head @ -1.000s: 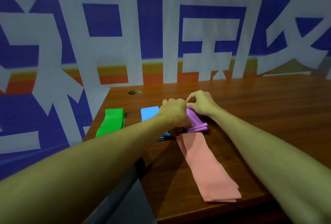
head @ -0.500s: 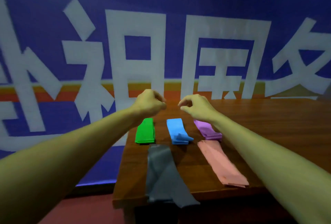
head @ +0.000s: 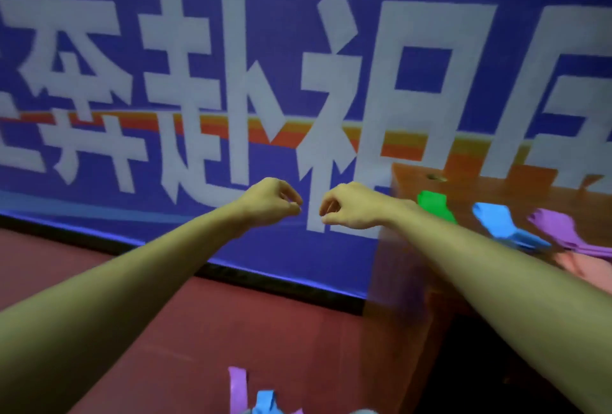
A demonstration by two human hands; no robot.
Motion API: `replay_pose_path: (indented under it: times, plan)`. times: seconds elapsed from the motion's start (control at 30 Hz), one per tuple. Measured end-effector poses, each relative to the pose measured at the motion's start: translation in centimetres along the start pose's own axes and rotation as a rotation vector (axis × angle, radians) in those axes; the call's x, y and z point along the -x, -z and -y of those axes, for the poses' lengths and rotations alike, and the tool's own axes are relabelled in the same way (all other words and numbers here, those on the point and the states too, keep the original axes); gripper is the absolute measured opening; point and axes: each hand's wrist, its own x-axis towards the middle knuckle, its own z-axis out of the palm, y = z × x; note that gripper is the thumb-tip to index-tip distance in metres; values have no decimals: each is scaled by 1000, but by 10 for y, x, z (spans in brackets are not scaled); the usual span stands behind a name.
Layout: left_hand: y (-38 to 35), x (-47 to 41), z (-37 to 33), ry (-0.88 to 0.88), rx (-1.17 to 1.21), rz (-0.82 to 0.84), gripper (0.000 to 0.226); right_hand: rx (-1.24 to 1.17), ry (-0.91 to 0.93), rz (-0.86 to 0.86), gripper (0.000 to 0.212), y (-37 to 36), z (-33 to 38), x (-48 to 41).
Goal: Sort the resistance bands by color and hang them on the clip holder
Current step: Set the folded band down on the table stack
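The sorting looks largely done: four colour piles lie on the worktop (head: 496, 193). A green band (head: 434, 206) sits near its far left corner, then come a blue band (head: 500, 225) and a purple band (head: 559, 230), with a pink band (head: 584, 269) nearer its front edge. A purple strip (head: 237, 387) and a blue strip (head: 265, 399) show low down, off the worktop's left end. What carries them is cut off. No clip holder can be made out, so the hanging seems yet to come. The left hand (head: 275, 201) and right hand (head: 351, 206) hover close together beyond the worktop's left end — fingers curled in, thumb to forefinger, gripping nothing visible.
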Motion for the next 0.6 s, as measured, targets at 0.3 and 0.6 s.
replay_pose_path:
  times: [0.3, 0.6]
  plan:
    - [-32, 30, 180, 299, 172, 8, 12, -262, 6, 307, 20, -167, 72, -81]
    - [-138, 52, 362, 727, 323, 58, 15, -525, -291, 560, 16, -375, 33, -112]
